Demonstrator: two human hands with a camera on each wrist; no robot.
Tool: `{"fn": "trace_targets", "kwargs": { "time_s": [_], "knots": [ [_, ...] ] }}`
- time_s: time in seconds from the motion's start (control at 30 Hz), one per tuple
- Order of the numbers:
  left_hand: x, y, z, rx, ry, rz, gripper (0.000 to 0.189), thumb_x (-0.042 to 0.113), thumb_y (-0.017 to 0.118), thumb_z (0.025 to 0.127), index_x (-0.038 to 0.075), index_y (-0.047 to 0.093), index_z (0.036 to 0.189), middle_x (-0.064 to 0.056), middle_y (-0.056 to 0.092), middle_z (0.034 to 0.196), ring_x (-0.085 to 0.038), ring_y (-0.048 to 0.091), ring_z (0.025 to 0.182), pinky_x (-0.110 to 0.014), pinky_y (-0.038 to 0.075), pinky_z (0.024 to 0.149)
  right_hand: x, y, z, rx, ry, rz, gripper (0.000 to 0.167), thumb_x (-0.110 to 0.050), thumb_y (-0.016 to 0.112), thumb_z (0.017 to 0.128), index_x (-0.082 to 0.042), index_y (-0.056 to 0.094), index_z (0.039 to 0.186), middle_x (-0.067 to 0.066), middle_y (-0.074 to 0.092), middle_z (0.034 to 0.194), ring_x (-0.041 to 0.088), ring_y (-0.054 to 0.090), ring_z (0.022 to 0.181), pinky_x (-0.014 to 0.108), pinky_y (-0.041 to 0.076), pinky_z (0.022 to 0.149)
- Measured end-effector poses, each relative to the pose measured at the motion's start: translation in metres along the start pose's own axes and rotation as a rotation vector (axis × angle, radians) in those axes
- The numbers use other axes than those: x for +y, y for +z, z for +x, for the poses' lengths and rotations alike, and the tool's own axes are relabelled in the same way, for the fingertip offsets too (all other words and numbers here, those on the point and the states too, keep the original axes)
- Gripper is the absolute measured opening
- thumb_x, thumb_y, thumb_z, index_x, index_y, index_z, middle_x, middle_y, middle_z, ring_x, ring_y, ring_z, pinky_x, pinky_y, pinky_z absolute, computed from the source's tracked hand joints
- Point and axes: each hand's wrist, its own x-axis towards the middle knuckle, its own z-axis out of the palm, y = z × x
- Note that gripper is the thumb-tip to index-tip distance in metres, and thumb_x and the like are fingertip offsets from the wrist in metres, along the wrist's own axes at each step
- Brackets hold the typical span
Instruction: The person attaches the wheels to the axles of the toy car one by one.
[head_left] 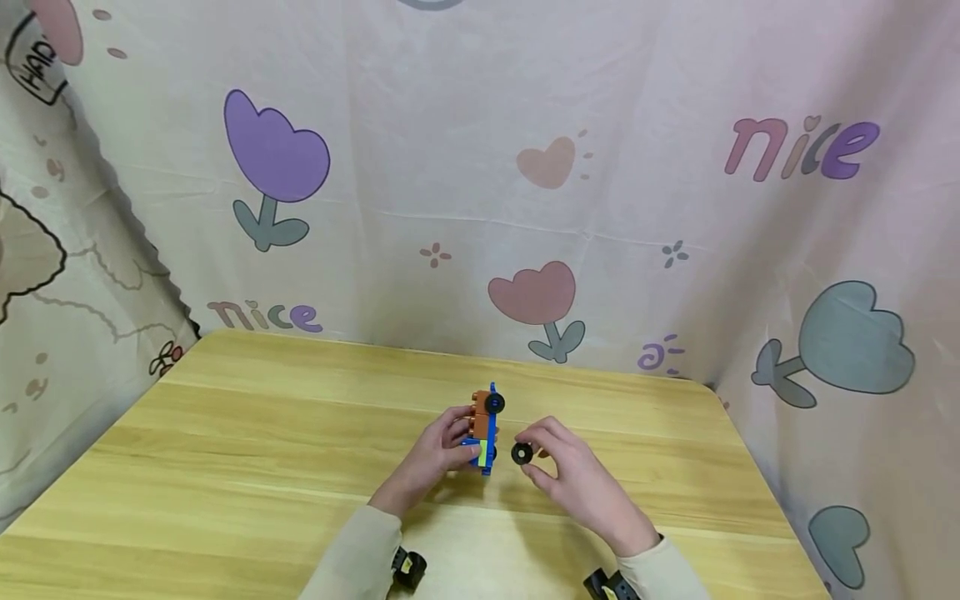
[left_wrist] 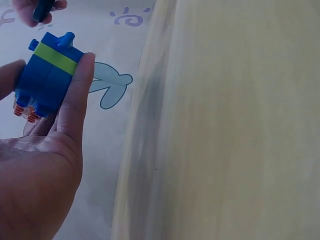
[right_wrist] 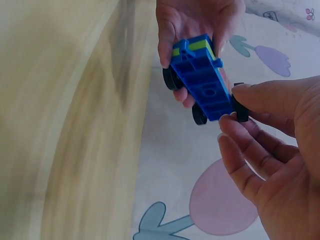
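A small toy car (head_left: pixel 480 427) of blue, orange and lime-green building bricks is held in my left hand (head_left: pixel 433 450), thumb on one side and fingers on the other. Its blue underside (right_wrist: pixel 207 87) faces the right wrist camera, with black wheels (right_wrist: pixel 199 114) along one side and a bare blue peg (right_wrist: pixel 218 63) at a corner of the other side. My right hand (head_left: pixel 581 479) pinches a loose black wheel (head_left: pixel 522 453) between thumb and fingers, just right of the car and apart from it in the head view. In the left wrist view, the blue end (left_wrist: pixel 45 82) shows.
Both hands are above a light wooden table (head_left: pixel 247 433). Behind it hangs a pale curtain (head_left: pixel 420 167) printed with flowers and words, which also runs along both sides. Black wrist cameras (head_left: pixel 409 570) sit at the sleeves.
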Motion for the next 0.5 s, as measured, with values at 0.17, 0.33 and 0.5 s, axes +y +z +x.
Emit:
{"fn": "trace_targets", "kwargs": {
  "time_s": [0.17, 0.33, 0.5],
  "knots": [
    [-0.001, -0.001, 0.001, -0.032, 0.020, -0.027, 0.061, 0.006, 0.061, 0.095, 0.000, 0.030, 0.148, -0.022, 0.051, 0.139, -0.036, 0.049, 0.127, -0.041, 0.050, 0.093, -0.004, 0.005, 0.001, 0.008, -0.030, 0.026, 0.034, -0.001, 0.078, 0.082, -0.011, 0.066, 0.112, -0.008, 0.058, 0.109, 0.007, 0.059, 0.091, 0.027, 0.053, 0.079],
    [-0.002, 0.000, 0.000, -0.048, 0.030, -0.025, 0.068, 0.001, 0.061, 0.089, -0.003, 0.028, 0.149, -0.023, 0.046, 0.143, -0.037, 0.044, 0.131, -0.042, 0.042, 0.102, -0.005, 0.010, 0.001, 0.008, -0.033, 0.063, 0.036, 0.001, 0.079, 0.081, -0.012, 0.065, 0.112, -0.009, 0.058, 0.110, 0.007, 0.059, 0.092, 0.027, 0.053, 0.079],
    [-0.002, 0.001, 0.000, -0.049, 0.023, -0.005, 0.076, 0.002, 0.064, 0.085, -0.001, 0.026, 0.150, -0.022, 0.042, 0.146, -0.038, 0.038, 0.135, -0.047, 0.033, 0.108, -0.006, 0.012, 0.001, 0.013, -0.041, 0.083, 0.037, 0.002, 0.079, 0.080, -0.011, 0.064, 0.111, -0.006, 0.059, 0.110, 0.008, 0.058, 0.091, 0.028, 0.053, 0.078]
  ]
}}
